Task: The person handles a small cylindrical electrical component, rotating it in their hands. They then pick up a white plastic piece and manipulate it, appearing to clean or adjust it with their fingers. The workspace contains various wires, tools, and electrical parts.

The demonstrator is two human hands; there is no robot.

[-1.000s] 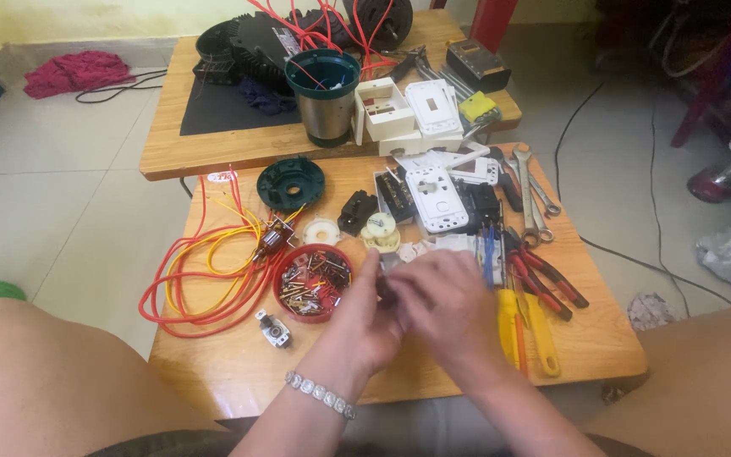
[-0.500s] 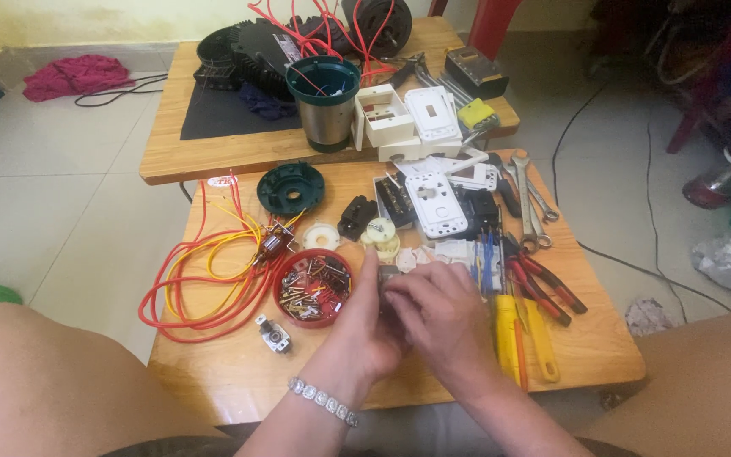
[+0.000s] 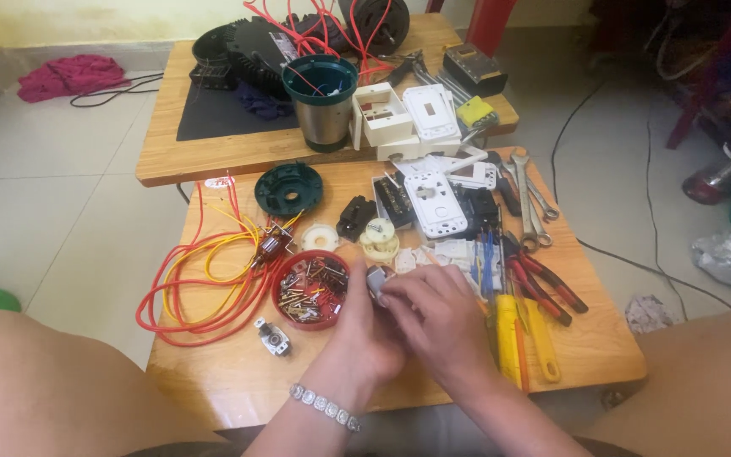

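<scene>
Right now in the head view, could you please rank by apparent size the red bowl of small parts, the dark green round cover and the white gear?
1. red bowl
2. dark green round cover, slightly smaller but farther away, so unsure
3. white gear

- Bright, even daylight throughout; strongest on the pale floor tiles [image 3: 61, 195] toward 9 and 10 o'clock.
- Soft sheen, close to glare, on the near wooden table [image 3: 213, 372] at 7 o'clock and on the far table [image 3: 171, 152] at 11 o'clock.
- Short, soft shadows under the small parts; darker shade beneath the left hand [image 3: 365, 338] and right hand [image 3: 433, 317].
- Dim, murky corner at 1 to 2 o'clock.
- Wide-angle stretch at the edges, table lines bowed.
- Slight softness on the fingers; centre sharp.
</scene>
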